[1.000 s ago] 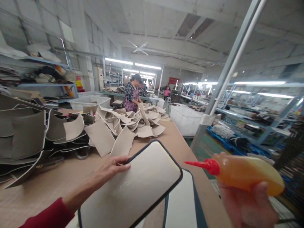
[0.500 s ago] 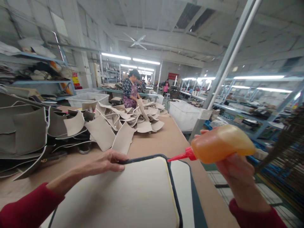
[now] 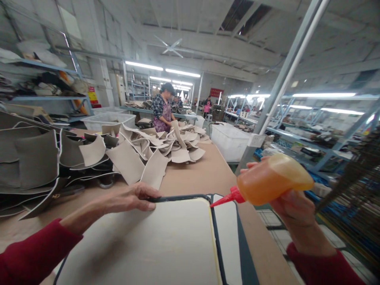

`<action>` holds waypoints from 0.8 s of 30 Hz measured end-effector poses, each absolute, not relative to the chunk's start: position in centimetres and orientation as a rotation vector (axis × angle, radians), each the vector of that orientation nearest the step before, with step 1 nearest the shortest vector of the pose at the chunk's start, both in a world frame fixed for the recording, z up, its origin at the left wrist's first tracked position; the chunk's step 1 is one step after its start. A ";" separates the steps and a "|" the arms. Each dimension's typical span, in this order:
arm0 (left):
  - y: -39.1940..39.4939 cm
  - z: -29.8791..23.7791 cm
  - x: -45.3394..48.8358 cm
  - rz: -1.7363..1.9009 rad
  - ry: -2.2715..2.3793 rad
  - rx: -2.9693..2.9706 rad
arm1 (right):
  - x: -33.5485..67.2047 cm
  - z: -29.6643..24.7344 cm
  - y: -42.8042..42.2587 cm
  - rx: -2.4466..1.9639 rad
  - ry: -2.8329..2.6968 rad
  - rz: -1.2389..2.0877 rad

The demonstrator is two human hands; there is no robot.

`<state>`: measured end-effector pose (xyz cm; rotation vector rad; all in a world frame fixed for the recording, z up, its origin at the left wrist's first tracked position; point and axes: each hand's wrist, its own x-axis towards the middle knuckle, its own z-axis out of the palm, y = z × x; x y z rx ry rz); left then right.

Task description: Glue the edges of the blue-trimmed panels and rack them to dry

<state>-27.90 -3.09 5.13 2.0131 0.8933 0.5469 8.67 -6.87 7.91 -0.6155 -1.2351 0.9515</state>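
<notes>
A cream panel with a dark bound edge (image 3: 154,245) lies flat on the brown worktable (image 3: 202,174) in front of me. My left hand (image 3: 130,198) grips its far edge, fingers curled over the rim. My right hand (image 3: 289,206) is closed round an orange glue bottle (image 3: 273,184). The bottle's red nozzle (image 3: 227,198) points down-left and touches the panel's far right corner. A second white panel (image 3: 227,237) lies under it, showing to the right.
Heaps of grey and beige cut pieces (image 3: 139,154) cover the table's left and far end. A person (image 3: 163,113) works beyond them. A metal post (image 3: 279,91) and a white bin (image 3: 230,144) stand right of the table.
The panel went from tilted up to lying flat on the table. My right hand swung the bottle up and left, bringing the nozzle down to the panel's far right corner.
</notes>
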 end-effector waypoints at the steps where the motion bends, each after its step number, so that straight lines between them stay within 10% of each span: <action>1: -3.1 5.2 -27.9 0.478 0.897 1.978 | 8.7 7.8 -7.0 -0.632 -1.220 0.942; 24: -2.2 4.6 -28.8 0.457 0.902 1.593 | 10.6 3.5 -9.7 -0.716 -1.100 1.128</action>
